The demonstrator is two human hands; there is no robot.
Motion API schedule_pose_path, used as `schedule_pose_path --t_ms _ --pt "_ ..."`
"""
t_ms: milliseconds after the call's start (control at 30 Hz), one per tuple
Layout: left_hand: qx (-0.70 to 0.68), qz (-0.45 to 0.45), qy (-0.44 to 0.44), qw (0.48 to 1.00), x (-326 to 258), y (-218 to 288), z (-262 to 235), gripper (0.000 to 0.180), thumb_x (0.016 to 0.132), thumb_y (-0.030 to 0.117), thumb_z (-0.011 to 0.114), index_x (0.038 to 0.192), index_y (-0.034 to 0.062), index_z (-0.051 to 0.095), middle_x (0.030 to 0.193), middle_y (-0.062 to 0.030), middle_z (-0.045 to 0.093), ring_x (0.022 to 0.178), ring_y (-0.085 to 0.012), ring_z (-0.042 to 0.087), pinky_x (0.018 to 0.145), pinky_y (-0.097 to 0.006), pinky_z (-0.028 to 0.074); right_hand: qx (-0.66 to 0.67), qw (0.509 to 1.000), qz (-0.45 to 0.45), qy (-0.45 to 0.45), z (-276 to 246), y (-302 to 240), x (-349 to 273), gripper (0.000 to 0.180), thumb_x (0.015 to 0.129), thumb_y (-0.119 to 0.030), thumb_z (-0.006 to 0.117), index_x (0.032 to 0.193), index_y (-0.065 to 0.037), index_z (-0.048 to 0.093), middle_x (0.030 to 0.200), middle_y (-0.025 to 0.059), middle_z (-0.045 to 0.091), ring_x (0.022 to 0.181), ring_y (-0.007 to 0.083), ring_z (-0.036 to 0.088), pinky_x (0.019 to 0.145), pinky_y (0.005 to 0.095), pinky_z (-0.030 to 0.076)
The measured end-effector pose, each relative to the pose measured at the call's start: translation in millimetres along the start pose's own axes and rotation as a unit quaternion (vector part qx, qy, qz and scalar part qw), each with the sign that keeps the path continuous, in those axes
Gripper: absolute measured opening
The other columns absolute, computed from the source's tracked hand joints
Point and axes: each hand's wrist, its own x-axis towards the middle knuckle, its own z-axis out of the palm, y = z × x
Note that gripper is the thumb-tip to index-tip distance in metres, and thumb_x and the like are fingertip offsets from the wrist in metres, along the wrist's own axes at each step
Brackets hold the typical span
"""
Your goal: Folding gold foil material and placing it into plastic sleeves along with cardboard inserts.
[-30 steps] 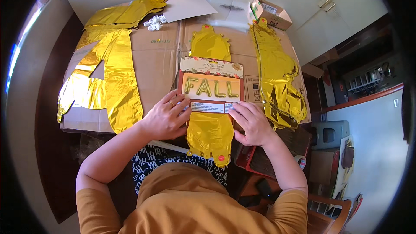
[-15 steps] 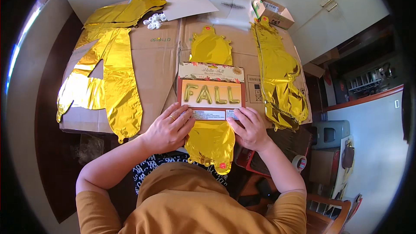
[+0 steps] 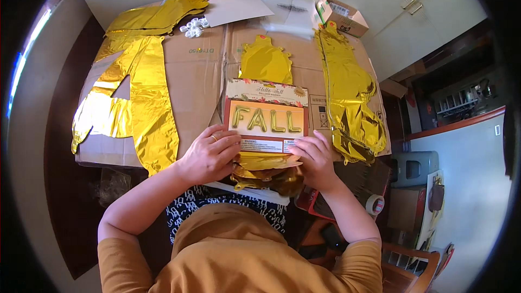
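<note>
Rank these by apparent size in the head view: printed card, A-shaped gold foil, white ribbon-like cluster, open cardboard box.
1. A-shaped gold foil
2. Printed card
3. Open cardboard box
4. White ribbon-like cluster

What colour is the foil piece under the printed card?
Shiny gold-yellow; the foil piece shows best in the head view, above the printed card.

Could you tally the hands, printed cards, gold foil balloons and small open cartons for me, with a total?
Hands: 2 (left hand, right hand)
Printed card: 1
Gold foil balloons: at least 4 (left balloon, upper-left balloon, middle balloon, right balloon); overlaps hide the exact number
Small open carton: 1
Total: at least 8
</note>
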Motion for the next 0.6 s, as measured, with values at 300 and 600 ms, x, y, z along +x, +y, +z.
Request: schedule_pose_path --t_ms 300,600 --pt "-0.031 -0.048 0.004 0.998 -0.1 -10.8 7.0 0.026 0.075 0.006 0.072 0.097 0.0013 0.06 0.101 -0.0117 0.065 0.096 -0.0307 0.065 0.085 -0.042 0.053 0.031 0.998 0.036 0.049 5.0 -3.9 2.8 0.024 0.07 -0.01 0.078 0.091 -0.009 0.066 0.099 0.0051 0.065 0.098 0.0262 0.063 0.101 0.0499 0.045" --pt "-0.091 -0.206 0.136 0.965 15.4 5.2 6.4 0.045 0.078 0.004 0.072 0.12 0.0037 0.057 0.106 -0.0124 0.06 0.092 -0.0292 0.064 0.082 -0.046 0.051 0.113 0.966 0.218 0.077 11.1 -16.0 12.3 0.056 0.077 -0.006 0.079 0.127 -0.008 0.055 0.097 0.0084 0.064 0.092 0.0285 0.061 0.087 0.042 0.045"
